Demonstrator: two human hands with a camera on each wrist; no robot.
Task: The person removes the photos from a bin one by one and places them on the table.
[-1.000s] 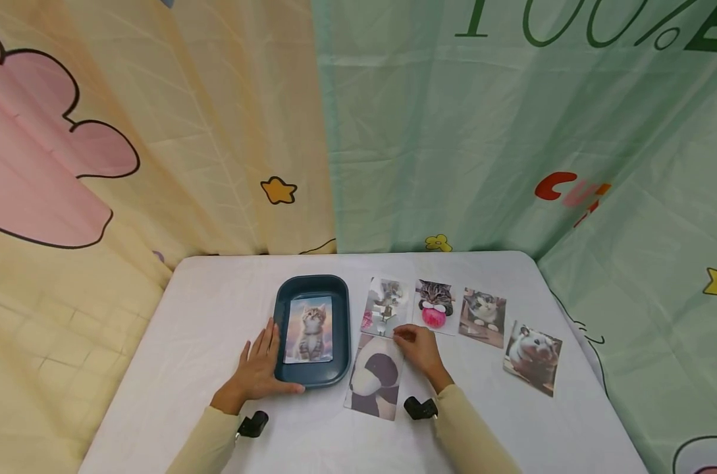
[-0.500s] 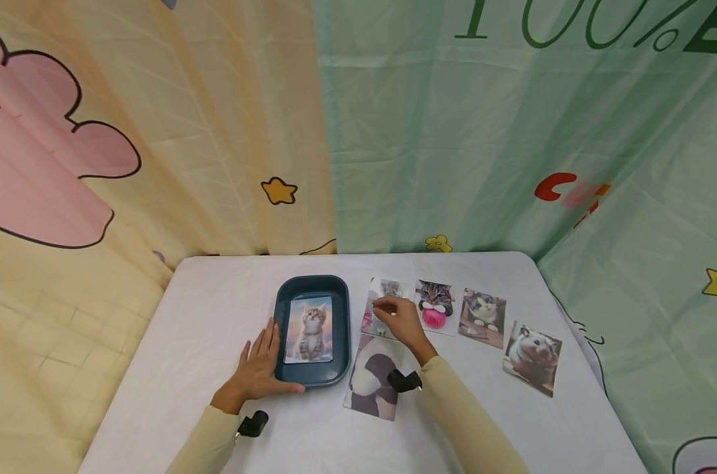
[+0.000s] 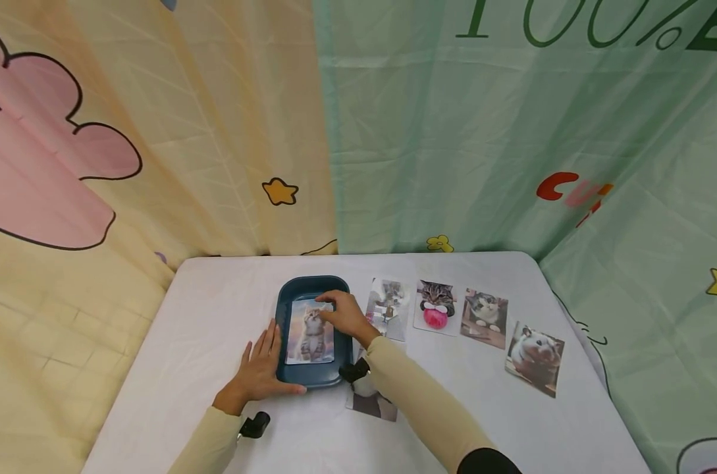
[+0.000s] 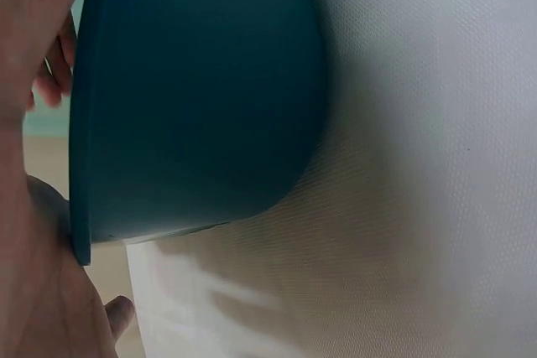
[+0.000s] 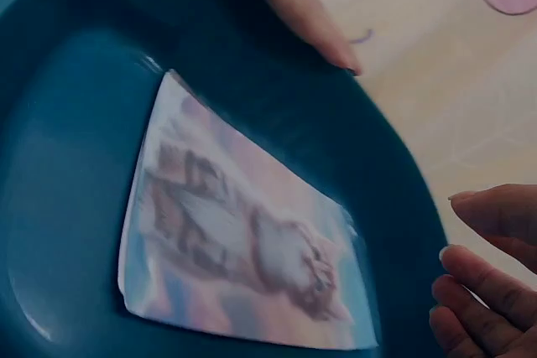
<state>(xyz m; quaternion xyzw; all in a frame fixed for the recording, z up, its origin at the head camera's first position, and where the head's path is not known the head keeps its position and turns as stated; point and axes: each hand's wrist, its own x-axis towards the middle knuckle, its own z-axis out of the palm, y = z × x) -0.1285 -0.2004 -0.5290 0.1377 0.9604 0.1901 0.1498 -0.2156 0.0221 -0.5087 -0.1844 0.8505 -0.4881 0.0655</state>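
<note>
A dark teal tray (image 3: 312,377) lies on the table with a kitten picture card (image 3: 301,347) face up inside, its edge looking like a small stack in the right wrist view. Against the tray's left side rests my left hand (image 3: 257,370), fingers straight along the rim and thumb at the near left corner. The tray's outer wall (image 4: 201,98) fills much of the left wrist view. My right hand (image 3: 345,315) is over the tray's right side, fingertips by the card's top part. Thumb (image 5: 499,207) and fingers (image 5: 478,291) are bent and apart, with nothing between them.
Right of the tray lie a pale grey picture card (image 3: 389,306), a cat card with a pink ball (image 3: 436,309), a cat card (image 3: 484,318) and a hamster-like animal card (image 3: 534,359). A larger-patterned card (image 3: 372,405) is partly under my right forearm. Curtains (image 3: 453,131) hang behind.
My right hand has moved left from the near end of the pale grey card, across that card, to over the tray. My left hand stays on the tray's side.
</note>
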